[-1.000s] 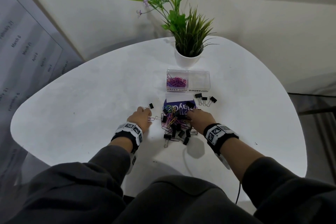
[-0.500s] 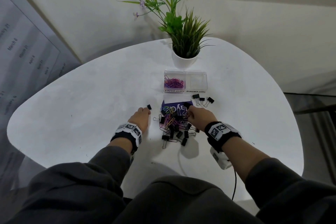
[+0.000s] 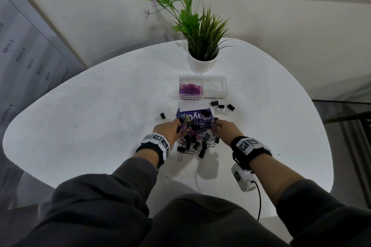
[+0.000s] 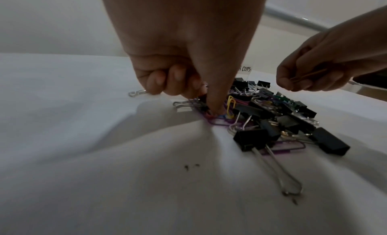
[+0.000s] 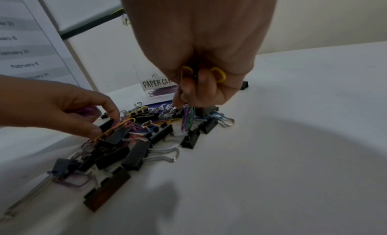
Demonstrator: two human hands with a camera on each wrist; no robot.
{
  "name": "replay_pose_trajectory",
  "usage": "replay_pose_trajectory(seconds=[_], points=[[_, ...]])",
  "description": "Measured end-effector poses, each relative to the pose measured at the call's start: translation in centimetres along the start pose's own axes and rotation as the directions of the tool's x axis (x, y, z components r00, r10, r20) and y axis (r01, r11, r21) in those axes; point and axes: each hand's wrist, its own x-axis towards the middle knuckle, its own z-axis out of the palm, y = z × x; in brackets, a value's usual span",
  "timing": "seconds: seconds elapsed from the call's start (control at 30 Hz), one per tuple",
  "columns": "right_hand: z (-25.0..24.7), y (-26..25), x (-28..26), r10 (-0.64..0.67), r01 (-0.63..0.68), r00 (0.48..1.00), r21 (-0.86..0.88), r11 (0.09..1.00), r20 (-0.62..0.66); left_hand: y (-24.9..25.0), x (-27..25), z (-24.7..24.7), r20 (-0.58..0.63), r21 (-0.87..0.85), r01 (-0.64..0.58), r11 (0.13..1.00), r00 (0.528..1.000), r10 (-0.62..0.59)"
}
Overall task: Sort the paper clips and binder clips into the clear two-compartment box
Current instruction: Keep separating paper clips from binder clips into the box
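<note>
The clear two-compartment box stands in front of the plant pot. Its left compartment holds purple paper clips; the right one, labelled for binder clips, looks bare. A mixed pile of black binder clips and coloured paper clips lies between my hands. My left hand is at the pile's left side, thumb and forefinger pinching paper clips, with purple clips tucked in the palm. My right hand is raised just above the pile, gripping a bunch of yellow, purple and green paper clips.
Three binder clips lie right of a purple card, and a single one lies left of it. A potted plant stands behind the box. The white table's edge curves round on the right.
My left hand slid right from beside the lone binder clip into the pile. My right hand rose slightly with paper clips in its grip.
</note>
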Motion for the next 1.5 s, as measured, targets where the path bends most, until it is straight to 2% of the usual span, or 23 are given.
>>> replay_pose_trajectory(seconds=[0.13, 0.2, 0.3, 0.43, 0.63, 0.87, 1.13, 1.23, 1.4, 1.5], points=[[0.1, 0.0, -0.1, 0.011, -0.009, 0.997, 0.019, 1.0, -0.078, 0.2, 0.4, -0.4, -0.019, -0.006, 0.02, 1.0, 1.0, -0.02], [0.2, -0.4, 0.0, -0.008, 0.008, 0.999, 0.01, 1.0, -0.039, -0.5, 0.3, -0.8, -0.061, 0.019, 0.033, 0.999, 0.998, -0.032], [0.7, -1.3, 0.3, -0.053, 0.057, 0.998, -0.127, 0.99, 0.037, -2.2, 0.2, -1.5, -0.084, 0.005, 0.094, 0.996, 0.992, -0.094], [1.6, -2.3, 0.8, -0.052, 0.053, 0.999, -0.133, 0.99, 0.008, -2.9, -0.1, -1.9, -0.078, -0.065, 0.108, 0.992, 0.991, -0.113], [2.8, -4.7, 0.6, -0.107, 0.117, 0.993, -0.406, 0.907, 0.047, 0.1, 0.8, -0.8, -0.004, -0.049, 0.166, 0.985, 0.986, -0.166], [4.2, -5.5, 1.1, -0.157, 0.168, 0.985, -0.541, 0.824, 0.067, 1.6, 2.3, -0.2, 0.09, -0.093, 0.206, 0.974, 0.976, -0.198], [2.4, -4.2, 1.6, -0.118, 0.127, 0.992, -0.31, 0.942, 0.048, 0.3, 1.7, -1.1, 0.043, -0.222, 0.184, 0.958, 0.983, -0.179], [1.8, -3.6, 1.7, -0.077, 0.075, 0.997, -0.147, 0.986, -0.003, -0.2, 1.2, -1.5, 0.021, -0.241, 0.159, 0.957, 0.987, -0.159], [1.0, -2.4, 1.6, -0.028, 0.028, 0.997, -0.009, 1.0, -0.065, -1.2, 0.8, -1.8, 0.024, -0.352, 0.174, 0.92, 0.984, -0.176], [0.5, -1.4, 1.8, 0.025, -0.022, 0.999, 0.115, 0.993, -0.027, -1.7, 0.6, -2.0, -0.013, -0.365, 0.206, 0.908, 0.974, -0.226]])
